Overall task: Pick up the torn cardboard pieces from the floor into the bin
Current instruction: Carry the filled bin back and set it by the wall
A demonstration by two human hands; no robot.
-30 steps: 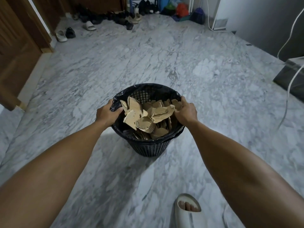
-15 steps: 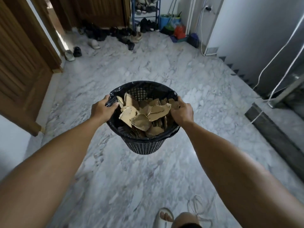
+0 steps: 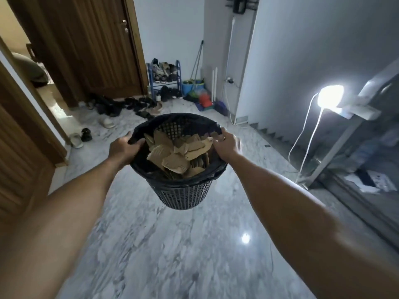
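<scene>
Torn cardboard pieces (image 3: 179,157) heaped in the bin (image 3: 183,190), piled to about rim height, some corners jutting above the liner. Light, stiff, dry scraps, probably; apt to shift or spill over the edge if tilted, not to break. No pieces visible on the marble floor (image 3: 172,255) in this view, so the gathering looks done or nearly so.

Bin itself: dark plastic basket with mesh walls, lined with a black bag folded over the rim, held up clear of the floor and tipped slightly away from the camera. Likely light even when full; thin walls that may flex under a squeeze, and a liner that could slide on the plastic. Best taken at the rim on opposite sides, as here, and kept level.

Left hand (image 3: 122,148) on the left rim, fingers curled over the edge and the bag, gripping it. Right hand (image 3: 226,143) on the right rim, somewhat blurred, fingers hooked over the edge and closed on it.

Further out: a shoe rack (image 3: 165,77) and scattered shoes against the far wall, wooden doors on the left, a bright lamp (image 3: 329,97) with a white cable on the right.
</scene>
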